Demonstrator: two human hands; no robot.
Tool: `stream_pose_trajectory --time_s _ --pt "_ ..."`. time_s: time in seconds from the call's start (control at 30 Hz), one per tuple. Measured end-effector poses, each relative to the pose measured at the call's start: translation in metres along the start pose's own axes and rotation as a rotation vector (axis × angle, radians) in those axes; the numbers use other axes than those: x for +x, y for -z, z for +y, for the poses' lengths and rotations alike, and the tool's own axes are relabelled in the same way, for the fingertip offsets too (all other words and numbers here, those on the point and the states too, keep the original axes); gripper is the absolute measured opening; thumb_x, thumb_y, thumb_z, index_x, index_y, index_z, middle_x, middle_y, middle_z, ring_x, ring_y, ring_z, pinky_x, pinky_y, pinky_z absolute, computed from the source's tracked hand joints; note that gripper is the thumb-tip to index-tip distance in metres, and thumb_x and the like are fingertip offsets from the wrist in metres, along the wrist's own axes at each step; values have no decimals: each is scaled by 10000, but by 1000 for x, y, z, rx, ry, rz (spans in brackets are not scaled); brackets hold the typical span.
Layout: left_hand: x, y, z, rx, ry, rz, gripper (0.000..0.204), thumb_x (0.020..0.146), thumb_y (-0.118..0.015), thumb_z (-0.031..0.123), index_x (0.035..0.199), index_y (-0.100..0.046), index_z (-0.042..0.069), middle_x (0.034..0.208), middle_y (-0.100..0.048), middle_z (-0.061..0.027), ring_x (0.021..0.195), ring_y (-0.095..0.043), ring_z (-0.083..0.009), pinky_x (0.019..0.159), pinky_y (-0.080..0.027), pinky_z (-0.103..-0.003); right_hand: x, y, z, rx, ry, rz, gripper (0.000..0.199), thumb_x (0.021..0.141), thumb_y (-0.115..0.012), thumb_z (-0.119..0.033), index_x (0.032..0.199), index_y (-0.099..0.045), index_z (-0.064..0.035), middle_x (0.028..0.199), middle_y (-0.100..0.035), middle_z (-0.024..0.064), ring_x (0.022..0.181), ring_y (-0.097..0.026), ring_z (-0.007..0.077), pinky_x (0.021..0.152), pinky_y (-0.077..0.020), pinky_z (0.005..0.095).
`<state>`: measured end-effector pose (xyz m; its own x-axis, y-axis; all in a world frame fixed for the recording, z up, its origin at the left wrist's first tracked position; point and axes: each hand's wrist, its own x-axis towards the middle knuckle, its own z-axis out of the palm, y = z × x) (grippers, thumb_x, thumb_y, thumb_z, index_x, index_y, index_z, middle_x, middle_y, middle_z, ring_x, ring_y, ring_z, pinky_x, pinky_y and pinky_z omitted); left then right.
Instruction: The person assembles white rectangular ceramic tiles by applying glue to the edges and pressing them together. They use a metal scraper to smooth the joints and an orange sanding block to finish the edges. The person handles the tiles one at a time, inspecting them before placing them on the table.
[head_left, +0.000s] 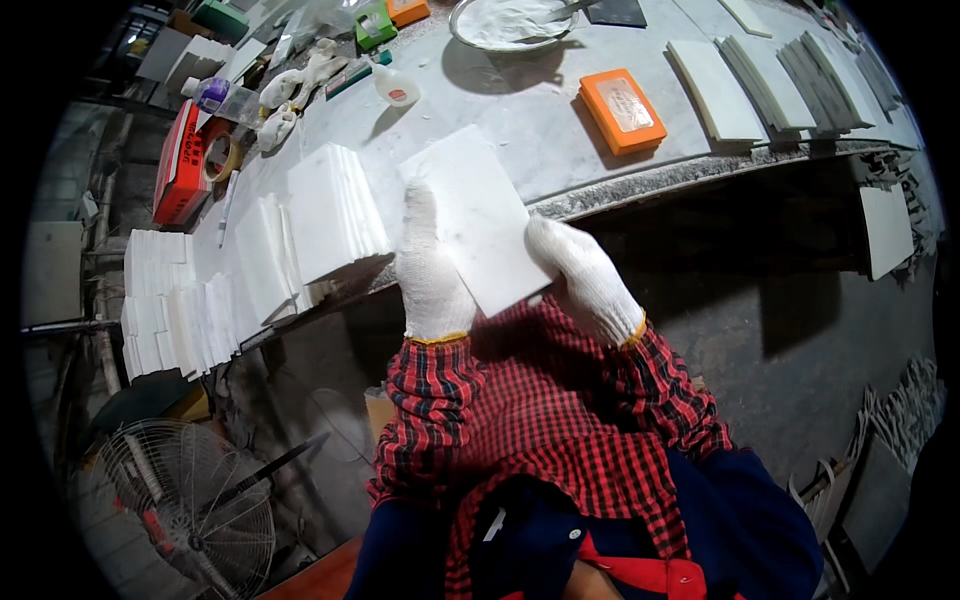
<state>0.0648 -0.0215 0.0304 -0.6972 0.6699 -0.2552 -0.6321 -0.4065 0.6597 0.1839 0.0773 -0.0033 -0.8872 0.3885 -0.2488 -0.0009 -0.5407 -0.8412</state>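
Note:
Between my two gloved hands is a white rectangular stone tile (482, 215) with faint grey veining, tilted over the table's front edge. My left hand (430, 265), in a white knit glove, grips its left side with the thumb lying along the face. My right hand (588, 275), gloved alike, holds the lower right edge, its thumb on the face. The fingers behind the tile are hidden. Just left of my left hand, a stack of white tiles (335, 215) leans on the table, with another stack (265, 255) beside it.
The pale stone table (540, 120) carries a bowl of white powder (510, 22), an orange box (620, 108), a squeeze bottle (396, 88) and leaning tile stacks (712, 90) at right. Smaller tiles (165, 300) and a red box (182, 165) are at left. A floor fan (190, 505) stands lower left.

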Motion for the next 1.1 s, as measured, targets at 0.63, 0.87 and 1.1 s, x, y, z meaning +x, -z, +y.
stream_pose_trajectory --time_s 0.63,0.87,1.1 --pt "-4 28 -17 73 -251 -33 447 992 -600 118 1391 -457 -22 1259 -606 -177 1184 -609 -321 1027 -503 -467 -30 -16 17 112 -86 57 420 992 -640 -188 1322 -551 56 1063 -672 60 813 -632 75 697 -516 213" --pt "-12 10 -13 180 -155 -142 415 947 -604 -46 1340 -471 -38 1182 -613 -156 1058 -650 -256 899 -558 -392 -30 -9 2 79 -64 169 371 1060 -520 -236 1323 -545 25 1006 -688 67 755 -635 84 679 -519 220" --pt "-12 11 -24 226 -60 -148 344 936 -638 -44 1266 -547 -78 1124 -668 -149 987 -689 -218 861 -559 -305 -25 6 0 117 42 308 359 1088 -472 -268 1236 -591 38 924 -693 106 638 -596 92 571 -485 217"
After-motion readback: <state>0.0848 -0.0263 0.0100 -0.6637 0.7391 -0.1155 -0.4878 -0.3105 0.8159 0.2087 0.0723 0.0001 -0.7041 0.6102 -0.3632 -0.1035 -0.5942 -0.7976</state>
